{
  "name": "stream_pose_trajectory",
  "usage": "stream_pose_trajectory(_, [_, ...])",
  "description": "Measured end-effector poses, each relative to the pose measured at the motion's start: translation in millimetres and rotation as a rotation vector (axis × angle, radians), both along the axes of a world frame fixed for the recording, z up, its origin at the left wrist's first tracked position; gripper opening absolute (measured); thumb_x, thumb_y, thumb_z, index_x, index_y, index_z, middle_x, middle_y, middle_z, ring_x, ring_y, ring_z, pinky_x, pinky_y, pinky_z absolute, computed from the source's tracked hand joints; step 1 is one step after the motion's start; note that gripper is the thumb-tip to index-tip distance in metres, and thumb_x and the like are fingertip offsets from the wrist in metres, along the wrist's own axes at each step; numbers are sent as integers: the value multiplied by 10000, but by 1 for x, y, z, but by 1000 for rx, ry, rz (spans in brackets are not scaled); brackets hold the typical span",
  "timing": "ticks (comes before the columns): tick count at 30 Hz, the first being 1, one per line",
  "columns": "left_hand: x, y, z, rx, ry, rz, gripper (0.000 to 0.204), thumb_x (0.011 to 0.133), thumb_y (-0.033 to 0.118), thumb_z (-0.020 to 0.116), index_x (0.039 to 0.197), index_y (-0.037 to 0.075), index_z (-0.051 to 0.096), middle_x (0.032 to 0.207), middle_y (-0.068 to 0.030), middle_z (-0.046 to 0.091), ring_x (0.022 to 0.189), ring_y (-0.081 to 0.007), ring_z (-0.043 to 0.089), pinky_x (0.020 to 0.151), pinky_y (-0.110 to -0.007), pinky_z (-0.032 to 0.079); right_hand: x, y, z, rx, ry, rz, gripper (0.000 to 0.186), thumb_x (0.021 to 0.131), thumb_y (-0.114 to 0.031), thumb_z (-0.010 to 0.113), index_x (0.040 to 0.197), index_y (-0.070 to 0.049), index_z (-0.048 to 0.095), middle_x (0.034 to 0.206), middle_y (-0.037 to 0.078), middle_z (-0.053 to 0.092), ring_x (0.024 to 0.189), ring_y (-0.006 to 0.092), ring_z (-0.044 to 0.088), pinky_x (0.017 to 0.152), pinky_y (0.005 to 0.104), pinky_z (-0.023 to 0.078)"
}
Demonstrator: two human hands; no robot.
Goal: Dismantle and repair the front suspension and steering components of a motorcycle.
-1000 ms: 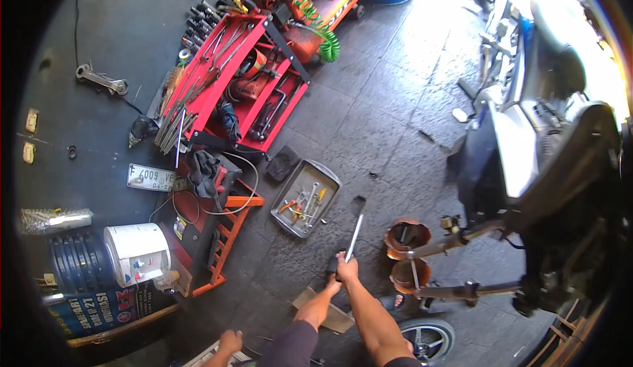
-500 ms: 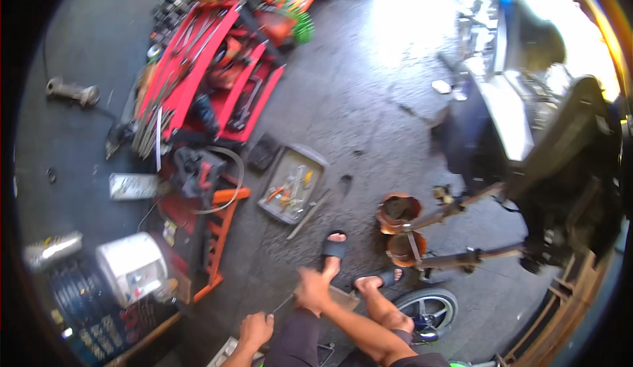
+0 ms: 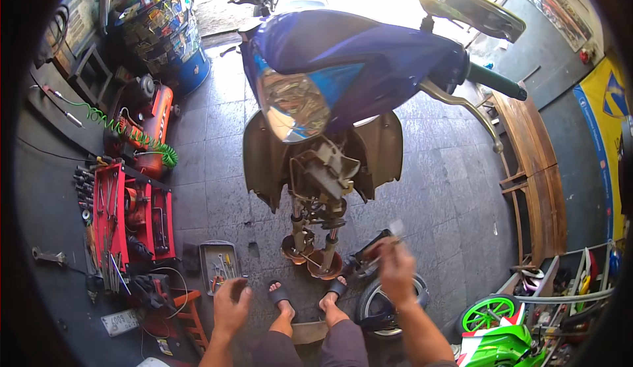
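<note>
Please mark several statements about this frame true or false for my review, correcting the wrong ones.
1. The two hands are clasped together. False: the left hand and right hand are apart.
2. The red tool cart stands on the picture's left side. True.
3. The metal tray lies right of the sandals. False: the metal tray lies left of the sandals.
4. The wheel appears nearer the right hand than the left. True.

2 sandals (image 3: pixel 279 293) | 2 brown pots (image 3: pixel 323 276) | 1 tray (image 3: pixel 212 250) | 1 cart (image 3: pixel 119 196)

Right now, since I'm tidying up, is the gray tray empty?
No, several tools lie in the gray tray beyond the left hand.
</note>
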State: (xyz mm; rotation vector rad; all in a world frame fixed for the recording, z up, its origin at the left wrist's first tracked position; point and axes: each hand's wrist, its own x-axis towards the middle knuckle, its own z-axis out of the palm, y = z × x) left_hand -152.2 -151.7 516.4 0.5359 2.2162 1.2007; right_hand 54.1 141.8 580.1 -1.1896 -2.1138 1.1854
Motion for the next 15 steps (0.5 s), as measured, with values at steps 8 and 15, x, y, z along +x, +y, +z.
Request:
stream_pose_trajectory(8, [74,116,-55,-152,-18,-178,319,908,200,684,1116,-41,691,1049,-194,738,968,-279,723,872,-369,551,-94,144,8,-141,495,-7,215,1065,-192,533,1039,-2,631,875,73,733,777,122,669,708,278,530])
stream_pose_trajectory(15, [112,207,-71,-116,28,37,382,896,224,702,1176,-33,659,1084,-211,719,997,-317,710,891,-402,543,-116,156,-16,-184,421,175,223,1045,-213,585,996,-4,644,800,69,726,723,101,635,655,292,504])
